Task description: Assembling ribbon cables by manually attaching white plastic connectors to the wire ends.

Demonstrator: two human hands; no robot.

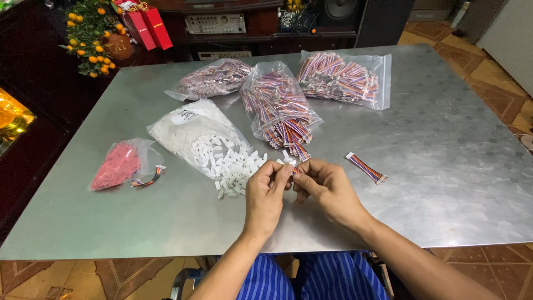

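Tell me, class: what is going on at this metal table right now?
A seated person's left hand and right hand meet over the metal table, pinching a small striped wire piece between the fingertips. An open bag of white connectors spills beside the left hand. One finished-looking wire bundle lies to the right. Three bags of striped wires sit behind, and a bag of red parts on the left.

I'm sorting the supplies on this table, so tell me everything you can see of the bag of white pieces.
The bag of white pieces is a clear, soft plastic bag lying flat on the metal table, left of centre. It holds many small white blocks, seemingly plastic. Its open mouth faces the person, and a heap of spilled pieces fans out beside the left hand. A pale label shows near its top.
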